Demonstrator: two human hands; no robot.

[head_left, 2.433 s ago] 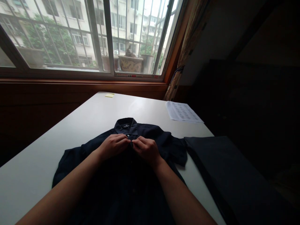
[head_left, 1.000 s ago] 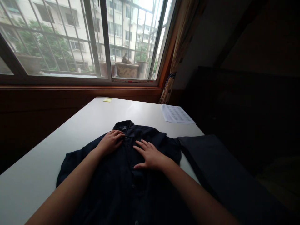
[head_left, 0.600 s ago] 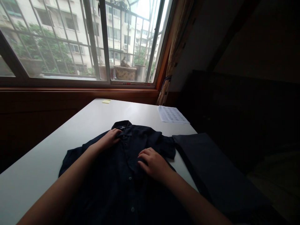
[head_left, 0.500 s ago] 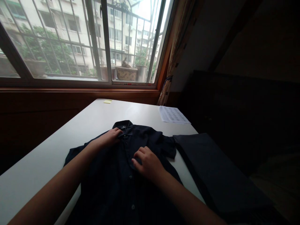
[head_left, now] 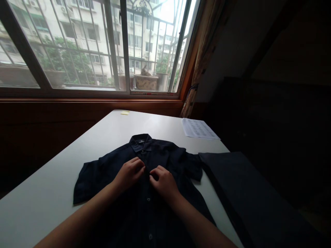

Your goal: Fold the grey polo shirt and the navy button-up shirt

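Fingers (head_left: 140, 165) of two hands (head_left: 128, 174) (head_left: 165, 183) pinch one dark shirt (head_left: 165, 151).

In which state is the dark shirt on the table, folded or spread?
Spread: the shirt lies over the white table, its collar at the far end and its short sleeves reaching out to opposite sides.

Ahead of me, a small yellow paper note (head_left: 125, 112) lies near the top corner of the smooth white bench (head_left: 62, 172). Printed white paper sheets (head_left: 199, 129) lie right of centre, a broad, flat, dark piece (head_left: 243, 189) lower right. A patterned fabric curtain (head_left: 190, 98) hangs beside the barred glass window (head_left: 124, 51).
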